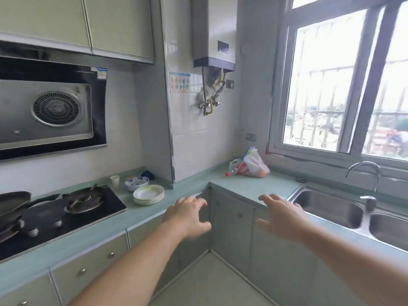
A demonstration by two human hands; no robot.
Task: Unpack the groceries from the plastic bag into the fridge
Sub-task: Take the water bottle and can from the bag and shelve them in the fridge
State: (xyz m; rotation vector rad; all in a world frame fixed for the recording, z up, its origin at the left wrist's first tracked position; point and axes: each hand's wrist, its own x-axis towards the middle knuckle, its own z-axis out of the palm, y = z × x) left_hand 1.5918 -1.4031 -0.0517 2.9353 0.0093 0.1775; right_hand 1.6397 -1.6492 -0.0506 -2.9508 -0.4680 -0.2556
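A clear plastic bag (251, 163) of groceries lies on the green counter (254, 186) in the far corner, under the window. Red, white and blue packaging and something orange show through it, and a small red cap sits just left of it. My left hand (187, 217) hovers in front of the counter corner, fingers spread, holding nothing. At the same height, over the counter edge beside the sink, my right hand (282, 217) is also spread and empty. Both hands are well short of the bag. No fridge is in view.
A double steel sink (326, 208) with a tap (366, 182) is at the right. A gas hob (66, 208) with a pan sits at the left, with stacked plates (148, 194), a bowl and a cup behind it. A water heater hangs on the wall above.
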